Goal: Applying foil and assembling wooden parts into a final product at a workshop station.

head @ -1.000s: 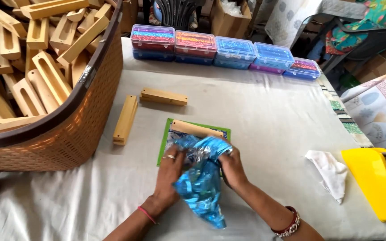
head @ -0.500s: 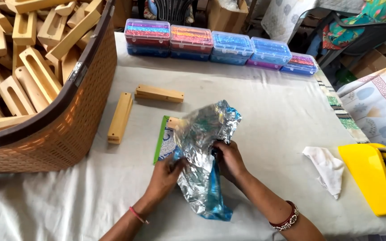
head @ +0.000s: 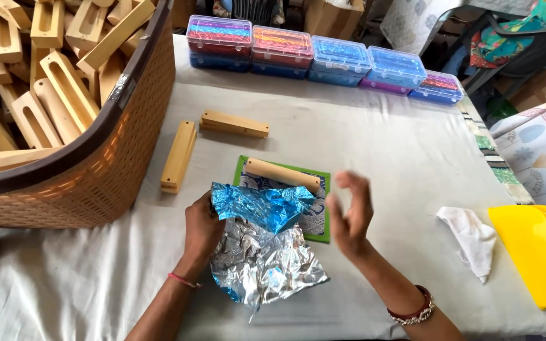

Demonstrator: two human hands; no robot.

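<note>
**Left hand pinches the foil, right hand lifted clear**

The left hand (head: 202, 224) grips the left edge of the crinkled foil sheet (head: 261, 249), fingers curled around it, right where the blue face folds over. The sheet spreads from that hand to the right and down: blue side showing along the top fold, silver side showing across the lower part, which lies rumpled on the counter (head: 399, 145). The right hand (head: 351, 215) hovers just beside the foil's right edge, fingers loosely spread and holding nothing; it is blurred, so whether a fingertip brushes the foil cannot be told.

Under the foil's upper edge sits a green-bordered mat (head: 321, 218), mostly covered, its patterned face only partly seen. A rounded wooden block (head: 282, 175) lies across the mat's far edge, just beyond the foil. Farther out on the left, two more wooden blocks: one long piece (head: 179, 156) lying lengthwise, and a stacked pair (head: 234, 124) beyond it. The woven basket (head: 96, 170) at far left brims with slotted wooden pieces and is cut off by the frame. Along the far edge of the counter stands a row of clear boxes (head: 323, 58) with coloured contents. To the right, a white cloth (head: 472, 237) and a yellow object (head: 532, 252), cut off at the edge.
</note>
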